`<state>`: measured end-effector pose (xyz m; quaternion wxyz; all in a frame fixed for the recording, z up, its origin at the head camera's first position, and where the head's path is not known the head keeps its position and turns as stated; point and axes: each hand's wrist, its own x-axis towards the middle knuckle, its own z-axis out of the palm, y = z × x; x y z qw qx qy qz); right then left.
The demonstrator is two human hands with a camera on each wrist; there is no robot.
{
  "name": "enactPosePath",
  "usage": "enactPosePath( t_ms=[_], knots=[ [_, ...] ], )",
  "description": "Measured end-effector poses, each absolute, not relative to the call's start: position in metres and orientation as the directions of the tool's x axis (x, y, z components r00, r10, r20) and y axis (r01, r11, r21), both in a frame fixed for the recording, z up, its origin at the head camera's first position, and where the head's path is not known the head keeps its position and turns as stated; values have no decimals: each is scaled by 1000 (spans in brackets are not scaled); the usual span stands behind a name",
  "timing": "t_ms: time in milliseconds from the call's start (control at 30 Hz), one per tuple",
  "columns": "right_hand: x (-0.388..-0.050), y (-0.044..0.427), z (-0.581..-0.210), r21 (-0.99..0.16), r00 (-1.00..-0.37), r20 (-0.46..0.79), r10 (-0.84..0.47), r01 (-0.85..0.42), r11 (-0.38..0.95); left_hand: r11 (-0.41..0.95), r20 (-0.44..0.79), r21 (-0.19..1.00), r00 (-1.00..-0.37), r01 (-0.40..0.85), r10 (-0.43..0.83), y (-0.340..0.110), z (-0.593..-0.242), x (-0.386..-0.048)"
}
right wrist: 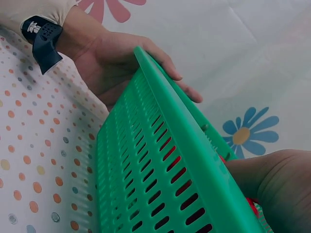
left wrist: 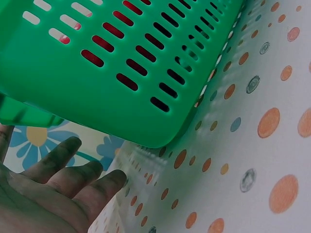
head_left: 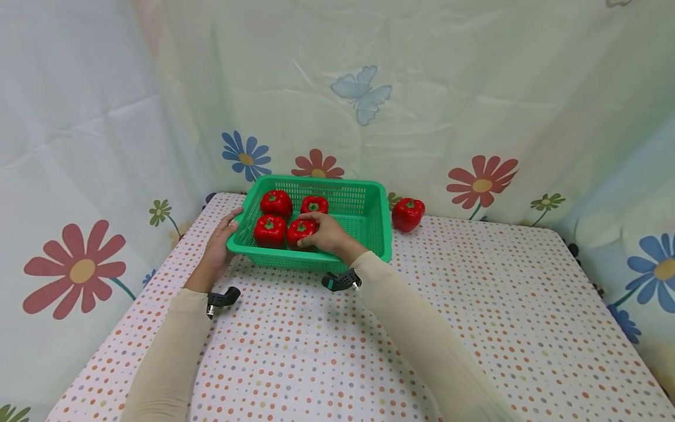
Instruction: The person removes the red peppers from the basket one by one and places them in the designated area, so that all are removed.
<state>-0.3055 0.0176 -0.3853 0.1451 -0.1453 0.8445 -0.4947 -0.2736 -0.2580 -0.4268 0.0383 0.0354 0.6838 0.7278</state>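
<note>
A green plastic basket (head_left: 311, 261) holds several red bell peppers, among them one at the back left (head_left: 276, 203) and one at the front left (head_left: 270, 232). My right hand (head_left: 331, 234) reaches over the front rim and grips another red bell pepper (head_left: 299, 231) between thumb and fingers, the pepper sitting in the basket. At the basket's left end is my left hand (head_left: 218, 245), its fingers fairly straight along the rim. The left wrist view shows those fingers (left wrist: 73, 177) spread beside the basket wall (left wrist: 97, 97). In the right wrist view the basket wall mostly hides the peppers.
One more red bell pepper (head_left: 408, 214) lies on the table just right of the basket. A dotted cloth (head_left: 474, 281) covers the table. Flower-printed curtains (head_left: 422, 117) hang behind and at both sides, close to the basket's back.
</note>
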Motion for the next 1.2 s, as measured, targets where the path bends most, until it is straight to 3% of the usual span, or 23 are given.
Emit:
enactPosePath(
  t_ms=[1200],
  knots=[
    [-298,27,-379,-899,-954,-73,-291,-63,434,-58,10,998,-996,5,85,-266,-449,-287]
  ],
)
